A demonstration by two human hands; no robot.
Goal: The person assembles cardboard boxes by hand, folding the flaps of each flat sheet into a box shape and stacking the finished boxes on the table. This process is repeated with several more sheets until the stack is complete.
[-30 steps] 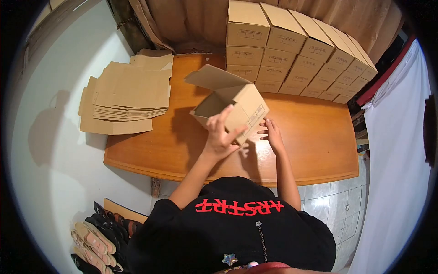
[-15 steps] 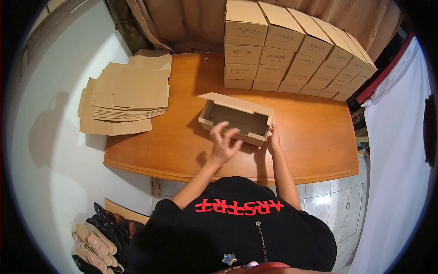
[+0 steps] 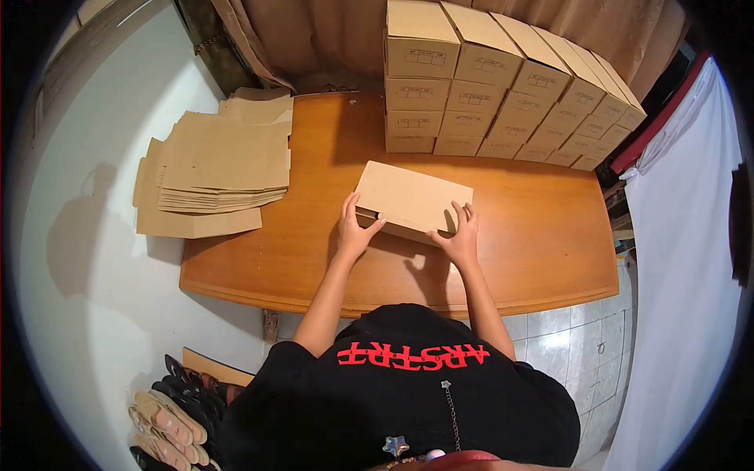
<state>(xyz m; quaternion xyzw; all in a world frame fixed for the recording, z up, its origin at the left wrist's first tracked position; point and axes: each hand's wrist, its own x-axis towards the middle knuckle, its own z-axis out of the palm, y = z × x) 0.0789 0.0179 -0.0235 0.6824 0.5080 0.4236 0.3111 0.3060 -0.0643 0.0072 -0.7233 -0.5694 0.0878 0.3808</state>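
A brown cardboard box (image 3: pixel 414 193) lies at a slant in the middle of the wooden table. Its lid is folded over the top, and a dark gap shows along the near left edge. My left hand (image 3: pixel 355 230) grips the near left corner, thumb along the front edge and fingers at the end wall. At the near right corner, my right hand (image 3: pixel 461 235) holds the box with the thumb at the front and fingers by the lid's edge. The inside of the box is hidden by the lid.
Flattened cardboard blanks (image 3: pixel 224 153) lie piled at the table's left end. Several closed boxes (image 3: pixel 455 98) with printed labels are stacked along the back right. The table (image 3: pixel 510 267) has a curved front edge. Sandals (image 3: pixel 177 416) sit on the floor, lower left.
The box lid has swung down toward me and now covers the opening. My left hand has moved left onto the box's corner; my right hand has shifted slightly to the near right corner.
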